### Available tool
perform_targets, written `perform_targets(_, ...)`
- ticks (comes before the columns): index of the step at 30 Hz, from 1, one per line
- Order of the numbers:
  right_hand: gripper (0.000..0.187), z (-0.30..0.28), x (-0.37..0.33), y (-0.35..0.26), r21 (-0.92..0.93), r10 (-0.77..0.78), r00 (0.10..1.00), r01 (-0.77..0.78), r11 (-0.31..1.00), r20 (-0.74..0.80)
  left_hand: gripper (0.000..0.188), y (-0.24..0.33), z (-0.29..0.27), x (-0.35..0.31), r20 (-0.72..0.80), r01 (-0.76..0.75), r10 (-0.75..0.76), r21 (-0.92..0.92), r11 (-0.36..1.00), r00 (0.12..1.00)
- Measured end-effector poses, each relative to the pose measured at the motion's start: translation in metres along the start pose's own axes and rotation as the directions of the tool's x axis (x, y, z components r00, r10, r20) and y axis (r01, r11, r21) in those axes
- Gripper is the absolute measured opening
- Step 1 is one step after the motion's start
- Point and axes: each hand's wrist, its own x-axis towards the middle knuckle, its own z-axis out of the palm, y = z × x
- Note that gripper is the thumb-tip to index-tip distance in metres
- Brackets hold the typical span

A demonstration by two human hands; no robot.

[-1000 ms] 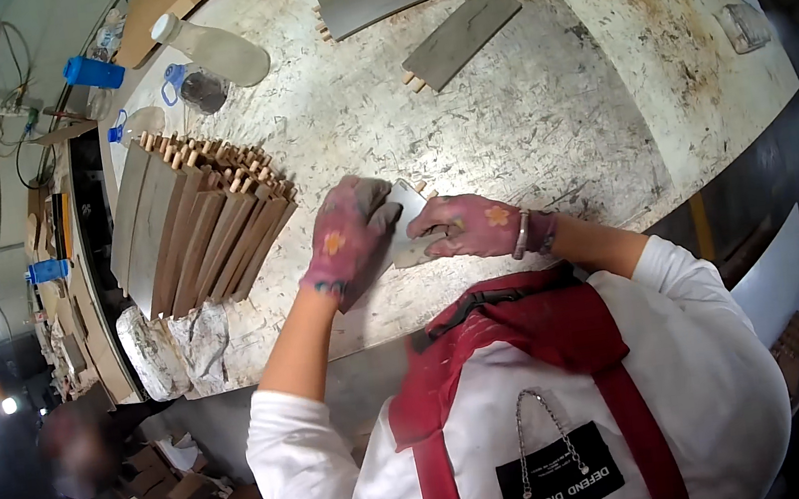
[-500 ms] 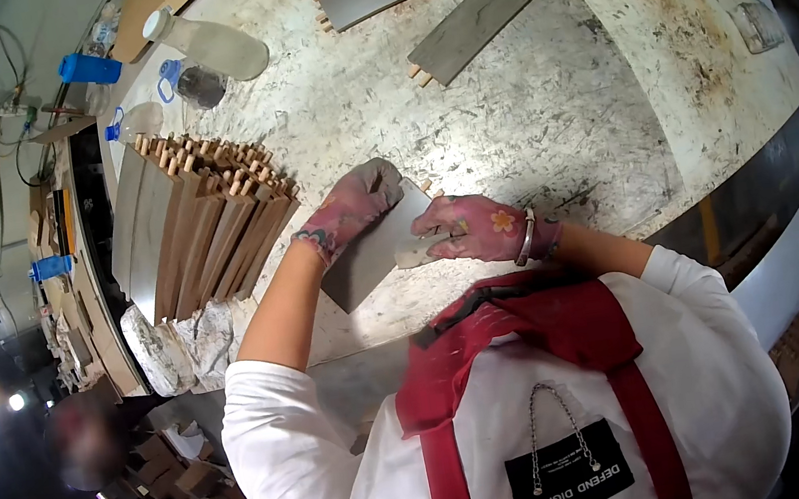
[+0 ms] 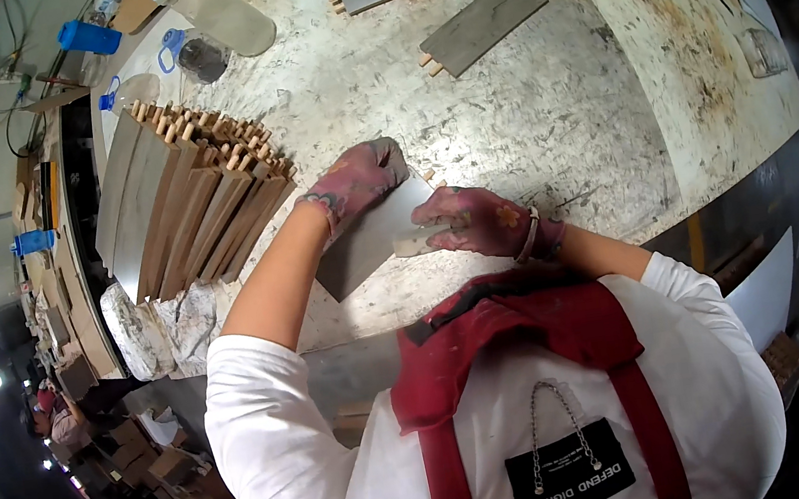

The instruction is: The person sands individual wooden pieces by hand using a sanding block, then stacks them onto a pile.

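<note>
A grey board (image 3: 360, 255) with a wood-look face lies slanted on the worktable in front of me. A wooden dowel (image 3: 429, 176) shows at its far end. My left hand (image 3: 362, 180), in a pink flowered glove, is closed on the board's far left edge, its fingertips curled over and partly hidden. From the right, my gloved right hand (image 3: 485, 220) is closed around a small pale, block-like thing (image 3: 412, 243) beside the board's right edge; its exact kind I cannot make out.
To the left leans a row of similar boards (image 3: 167, 209) with dowels sticking up, beside a crumpled white wrapped bundle (image 3: 143, 334). Bottles, including a large clouded one (image 3: 228, 20), stand behind them. Two more doweled boards (image 3: 483, 26) lie farther off on the stained tabletop (image 3: 545, 129).
The view has shifted slightly, so the table things sit a little differently in it. Both hands keep about the same places on the board and the pale thing.
</note>
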Motion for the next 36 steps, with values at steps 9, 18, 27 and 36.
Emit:
perform_targets(9,0.036,0.001,0.000,0.003,0.010,0.008,1.000,-0.008,1.000,-0.018,0.013,-0.001,0.006,-0.001,-0.048,-0.021,0.025,0.075,0.997,0.999)
perform_targets(18,0.037,0.003,-0.002,0.005,0.007,-0.020,0.999,0.021,1.000,-0.028,0.023,0.005,0.017,-0.001,-0.142,-0.041,0.069,0.195,0.980,0.987)
perform_targets(27,0.038,0.002,0.000,0.003,0.073,0.029,0.999,-0.027,0.997,-0.025,0.028,0.013,0.029,0.001,-0.366,0.072,-0.008,0.163,0.984,0.931)
perform_targets(36,0.040,-0.064,-0.045,0.016,0.388,0.216,0.952,-0.120,0.914,-0.215,0.013,-0.035,-0.014,-0.106,-0.406,-0.280,0.058,-0.514,0.810,0.912)
